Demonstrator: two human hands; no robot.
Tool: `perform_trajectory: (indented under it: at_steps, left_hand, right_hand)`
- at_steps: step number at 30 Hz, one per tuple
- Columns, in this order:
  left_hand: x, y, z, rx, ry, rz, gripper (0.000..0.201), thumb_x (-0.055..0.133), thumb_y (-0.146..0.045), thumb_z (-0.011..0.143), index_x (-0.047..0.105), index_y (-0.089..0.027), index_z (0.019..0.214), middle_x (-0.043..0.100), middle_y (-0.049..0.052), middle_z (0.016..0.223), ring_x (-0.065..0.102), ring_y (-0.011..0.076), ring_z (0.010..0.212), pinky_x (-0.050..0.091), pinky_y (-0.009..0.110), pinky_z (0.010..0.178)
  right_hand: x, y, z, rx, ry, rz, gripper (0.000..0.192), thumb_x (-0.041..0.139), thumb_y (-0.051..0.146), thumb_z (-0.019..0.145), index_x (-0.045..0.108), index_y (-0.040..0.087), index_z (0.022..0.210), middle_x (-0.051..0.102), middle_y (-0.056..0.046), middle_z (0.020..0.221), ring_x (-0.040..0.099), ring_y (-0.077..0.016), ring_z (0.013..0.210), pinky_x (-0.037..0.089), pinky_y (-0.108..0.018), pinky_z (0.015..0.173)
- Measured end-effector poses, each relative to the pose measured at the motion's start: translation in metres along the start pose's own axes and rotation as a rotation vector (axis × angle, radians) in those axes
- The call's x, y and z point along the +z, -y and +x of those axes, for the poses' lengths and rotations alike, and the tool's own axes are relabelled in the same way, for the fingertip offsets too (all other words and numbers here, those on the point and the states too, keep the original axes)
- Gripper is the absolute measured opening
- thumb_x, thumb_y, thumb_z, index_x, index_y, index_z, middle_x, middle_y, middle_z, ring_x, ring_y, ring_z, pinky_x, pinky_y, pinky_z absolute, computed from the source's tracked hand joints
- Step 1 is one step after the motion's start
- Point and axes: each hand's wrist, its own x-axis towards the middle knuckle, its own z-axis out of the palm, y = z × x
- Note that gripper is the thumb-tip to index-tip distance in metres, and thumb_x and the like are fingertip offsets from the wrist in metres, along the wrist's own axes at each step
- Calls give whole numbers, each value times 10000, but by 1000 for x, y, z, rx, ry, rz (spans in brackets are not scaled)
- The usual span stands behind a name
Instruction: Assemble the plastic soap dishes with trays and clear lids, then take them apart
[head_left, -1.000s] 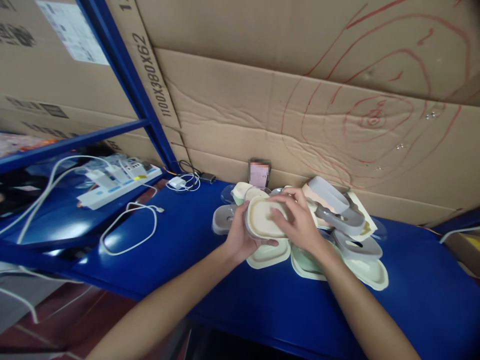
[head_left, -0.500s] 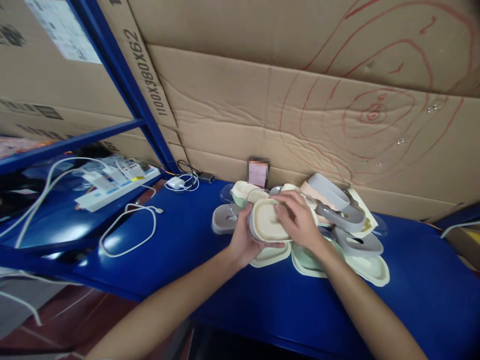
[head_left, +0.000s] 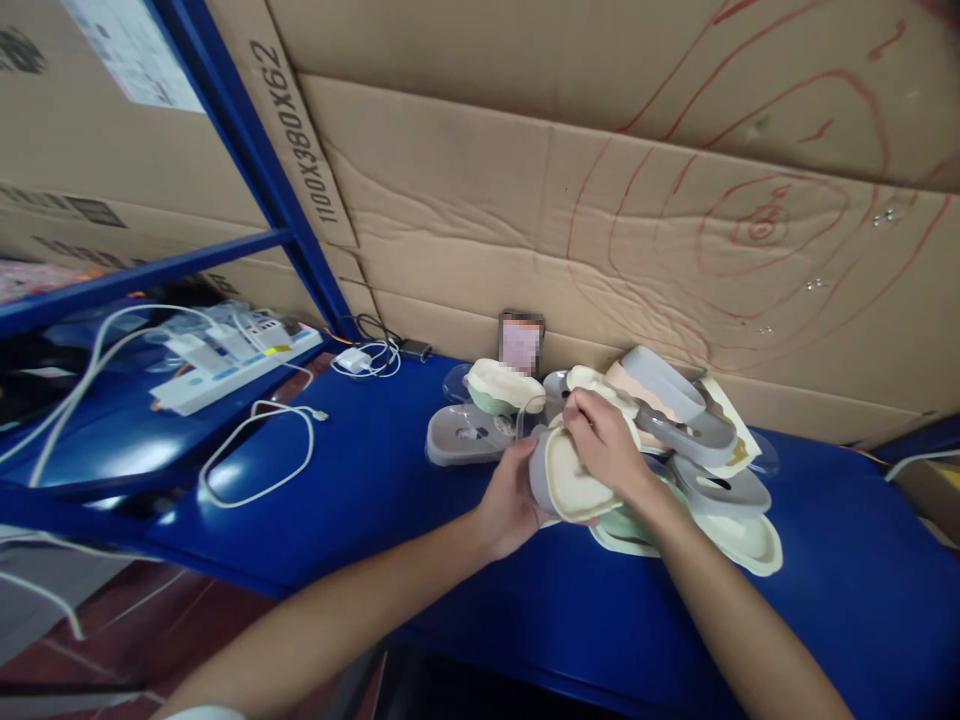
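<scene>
Both my hands hold a small oval container with a cream lid (head_left: 571, 480) just above a blue shelf (head_left: 390, 490). My left hand (head_left: 512, 492) grips its grey left side from below. My right hand (head_left: 604, 440) lies over its top right edge. The container is tilted, its lid facing me. Right behind it lies a pile of similar cream, pale green and grey lids and containers (head_left: 712, 480). A grey lid (head_left: 465, 437) and a cream-topped green container (head_left: 501, 388) sit just left of the pile.
Large cardboard sheets (head_left: 600, 230) stand behind the shelf. A white cable (head_left: 259, 455) loops on the shelf's left part, with a white power strip (head_left: 232, 365) and a charger (head_left: 358, 360) behind it. A blue rack post (head_left: 255, 150) rises at left.
The container has moved right and slightly down and has tipped from nearly flat to tilted toward me. Both hands went with it, uncovering the grey lid and the cream-topped container on the left.
</scene>
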Motion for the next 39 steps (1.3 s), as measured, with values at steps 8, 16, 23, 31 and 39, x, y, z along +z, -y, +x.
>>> perform_trajectory:
  at_steps: [8,16,23,31,39]
  left_hand:
    - [-3,7,1,12,-21,-31,540,691,-534,971,649,-239,1421,775,99,1305,748,375,1179,641,517,930]
    - [18,-32,-7,172,26,79,549,702,-505,934,649,-218,1399,765,113,1303,718,377,1213,621,480,924]
    - [19,-43,-1,273,-108,210,840,860,-395,837,473,-294,1576,770,53,1222,717,279,1180,585,351,932]
    - [16,-39,-1,278,-55,202,769,855,-457,869,504,-302,1535,735,69,1369,683,299,1300,553,396,1024]
    - [16,-41,-1,351,-48,228,804,860,-517,829,531,-306,1532,745,59,1237,689,298,1212,566,371,926]
  right_hand:
    - [1,7,-2,-26,-107,-50,302,467,269,999,368,268,714,487,7,686,499,-210,708,367,-360,693]
    - [-33,18,0,59,-396,-17,377,426,469,1113,542,267,817,584,-7,744,558,-211,722,423,-351,701]
    - [6,11,5,66,-276,-133,591,330,562,1135,511,264,657,577,-34,699,566,-218,682,391,-361,681]
    - [3,7,-2,184,-303,-251,664,200,647,1141,545,263,724,600,-40,630,545,-221,586,291,-340,607]
    - [-1,2,0,224,-297,-118,645,248,719,1115,548,262,771,634,-31,670,616,-229,664,371,-331,635]
